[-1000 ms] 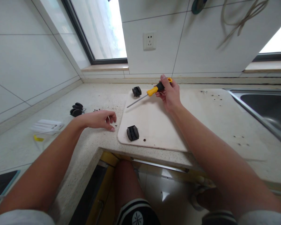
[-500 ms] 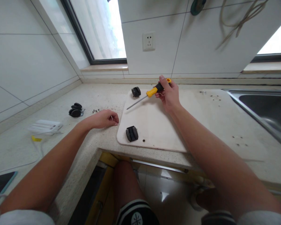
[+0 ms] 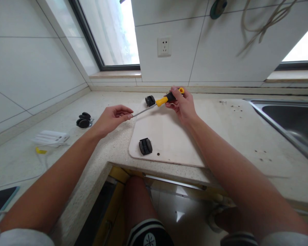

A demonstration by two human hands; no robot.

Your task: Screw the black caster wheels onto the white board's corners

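My right hand [image 3: 182, 104] is closed round the handle of a yellow and black screwdriver [image 3: 162, 101], its shaft pointing left and slightly down. At the screwdriver's tip, the thumb and fingers of my left hand [image 3: 117, 117] are pinched together. Whatever small thing they hold there is too small to make out. Both hands are above a white board [image 3: 174, 136] with rounded corners and its left edge. One black caster [image 3: 150, 100] sits at the board's far left, just behind the shaft. Another black caster [image 3: 145, 146] stands on its near left corner, beside a dark hole.
Loose black casters [image 3: 84, 120] lie on the counter [image 3: 107, 99] at the left, near a white power strip [image 3: 50, 137] with a yellow tag. A phone-like dark device [image 3: 2, 203] is at the lower left. A steel sink [image 3: 292, 119] borders the right side.
My left hand has lifted from the counter and moved up to the screwdriver's tip. My right hand has shifted the screwdriver slightly left.
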